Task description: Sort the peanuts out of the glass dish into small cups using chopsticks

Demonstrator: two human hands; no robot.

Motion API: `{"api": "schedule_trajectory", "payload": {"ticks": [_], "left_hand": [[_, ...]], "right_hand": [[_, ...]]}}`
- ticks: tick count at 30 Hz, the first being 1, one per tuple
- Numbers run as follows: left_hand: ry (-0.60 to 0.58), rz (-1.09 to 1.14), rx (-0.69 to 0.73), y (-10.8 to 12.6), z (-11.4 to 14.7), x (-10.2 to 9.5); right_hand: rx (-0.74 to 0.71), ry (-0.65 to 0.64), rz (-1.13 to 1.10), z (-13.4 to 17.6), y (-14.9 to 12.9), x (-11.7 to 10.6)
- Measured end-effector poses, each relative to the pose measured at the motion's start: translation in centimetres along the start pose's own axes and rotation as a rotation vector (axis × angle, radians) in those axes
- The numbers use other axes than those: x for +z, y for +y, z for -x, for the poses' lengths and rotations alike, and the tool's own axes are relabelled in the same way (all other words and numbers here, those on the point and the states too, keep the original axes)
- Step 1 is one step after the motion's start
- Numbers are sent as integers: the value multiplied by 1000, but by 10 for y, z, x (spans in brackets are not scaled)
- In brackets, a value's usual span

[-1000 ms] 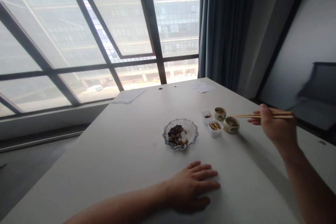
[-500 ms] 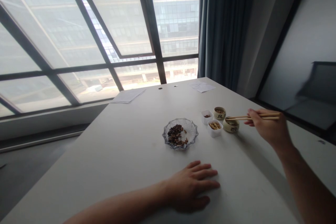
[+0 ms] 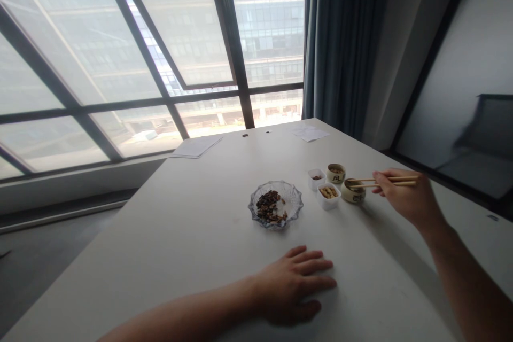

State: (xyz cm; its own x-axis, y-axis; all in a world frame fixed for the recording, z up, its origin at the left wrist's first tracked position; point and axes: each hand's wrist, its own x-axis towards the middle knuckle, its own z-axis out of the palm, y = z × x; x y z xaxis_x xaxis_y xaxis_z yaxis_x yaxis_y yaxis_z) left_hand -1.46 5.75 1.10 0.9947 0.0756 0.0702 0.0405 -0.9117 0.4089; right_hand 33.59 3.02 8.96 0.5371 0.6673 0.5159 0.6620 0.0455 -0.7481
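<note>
My right hand [image 3: 404, 192] grips a pair of wooden chopsticks [image 3: 395, 178], whose tips reach over the mouth of a round cream-coloured cup with dark lettering [image 3: 352, 195]. Whether the tips hold anything is too small to tell. A second such cup [image 3: 335, 172] stands just behind it, with brownish bits inside. Beside them are a white plastic tub of yellowish pieces [image 3: 329, 203] and another white tub [image 3: 316, 184] with a few dark red bits. My left hand [image 3: 294, 284] lies flat on the table, fingers spread, in front of a scalloped glass bowl [image 3: 294, 208] of dark dried pieces.
The white table [image 3: 192, 224] runs back to a window wall. Sheets of paper [image 3: 196, 146] lie at its far left, and another paper [image 3: 310, 133] at the far right. A dark blue curtain [image 3: 340, 48] hangs behind the far right corner.
My right hand has moved slightly left, and the chopsticks' tips have spread somewhat apart over the front cup. My left hand has stayed put.
</note>
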Motion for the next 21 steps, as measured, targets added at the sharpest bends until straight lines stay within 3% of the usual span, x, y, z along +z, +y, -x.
{"api": "schedule_trajectory", "payload": {"ticks": [14, 21], "left_hand": [[6, -14, 4, 0, 1, -1], [5, -27, 10, 2, 2, -1]], "right_hand": [[-21, 11, 88, -1, 8, -4], [80, 30, 15, -7, 17, -7]]}}
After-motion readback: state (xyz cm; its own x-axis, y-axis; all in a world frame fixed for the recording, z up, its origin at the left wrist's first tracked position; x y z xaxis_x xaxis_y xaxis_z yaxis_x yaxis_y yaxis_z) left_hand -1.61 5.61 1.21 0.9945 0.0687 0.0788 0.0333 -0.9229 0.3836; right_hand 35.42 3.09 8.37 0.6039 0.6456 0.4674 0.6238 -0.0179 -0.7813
